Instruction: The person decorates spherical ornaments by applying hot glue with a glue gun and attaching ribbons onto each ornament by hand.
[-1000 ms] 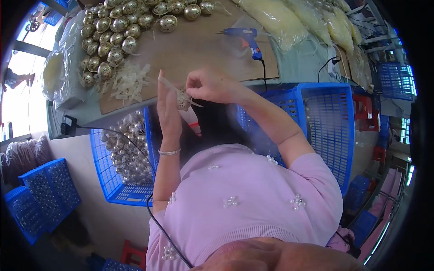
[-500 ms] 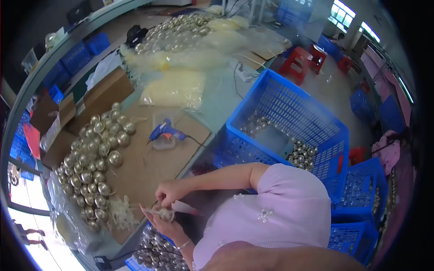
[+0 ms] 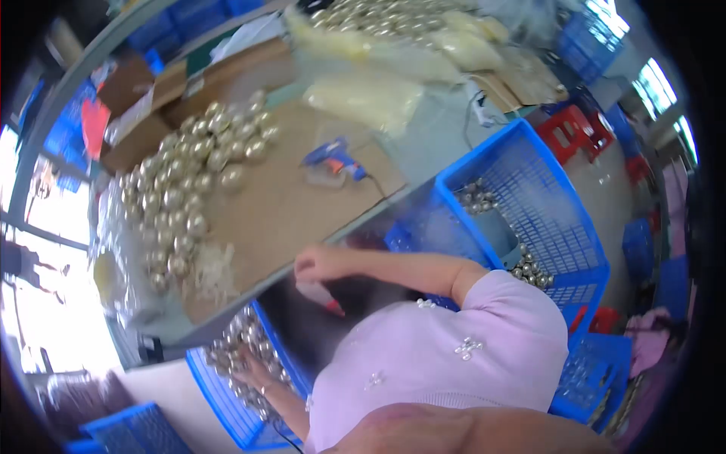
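My right hand (image 3: 319, 265) is closed around a small white bottle (image 3: 312, 291) with a red tip pointing down, over the dark gap beside the table. Lower left, my left hand (image 3: 255, 372) reaches in among shiny silver balls (image 3: 246, 331) in a blue crate (image 3: 219, 405). Its fingers are blurred and partly hidden by the balls, so their grip is unclear. On the brown cardboard (image 3: 280, 197) lie a blue glue gun (image 3: 333, 155), a pile of pale gold balls (image 3: 178, 197) and a heap of whitish strips (image 3: 215, 272).
A large blue crate (image 3: 544, 181) with more balls stands right of the table. Yellowish plastic packages (image 3: 367, 98) and an open carton (image 3: 234, 76) lie toward the table's back. Red stools (image 3: 563, 132) stand beyond the crate. A dark cable runs near my left arm.
My left hand has moved down from the table edge into the crate of silver balls. My right hand has come away from it, still holding the bottle. The view has shifted.
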